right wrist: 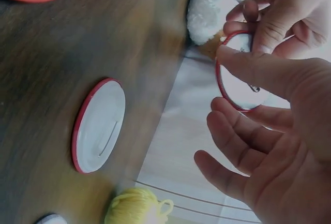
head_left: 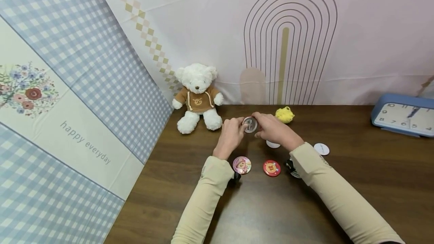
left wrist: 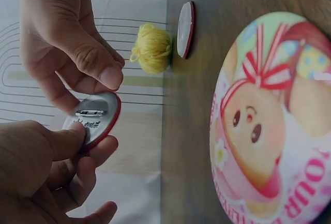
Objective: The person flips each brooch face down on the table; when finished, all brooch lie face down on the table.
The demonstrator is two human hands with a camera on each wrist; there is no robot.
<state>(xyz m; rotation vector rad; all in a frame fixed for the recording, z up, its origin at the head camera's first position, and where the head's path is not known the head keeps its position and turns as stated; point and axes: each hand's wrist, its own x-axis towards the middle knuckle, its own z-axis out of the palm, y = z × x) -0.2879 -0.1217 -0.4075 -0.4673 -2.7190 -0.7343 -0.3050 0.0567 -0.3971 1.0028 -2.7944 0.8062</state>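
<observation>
A round button badge [head_left: 251, 126] is held up over the table, its silvery back and safety pin turned toward me and a red rim showing in the left wrist view. My left hand [head_left: 231, 133] pinches it, thumb on the metal back [left wrist: 106, 106] and fingers behind. From the other side my right hand [head_left: 274, 128] grips the rim between thumb and index finger, its other fingers spread loosely in the right wrist view. Below lie a pink cartoon badge [head_left: 242, 165] and a red badge [head_left: 272, 168], both face up. A face-down badge [right wrist: 101, 125] lies under the right hand.
A yellow yarn ball [head_left: 285, 115] sits behind the right hand. The white teddy bear [head_left: 198, 99] leans at the back wall, left of the hands. Further right are another white-backed badge [head_left: 321, 149] and a blue clock [head_left: 403, 115]. My right sleeve [head_left: 315, 165] partly covers one more badge.
</observation>
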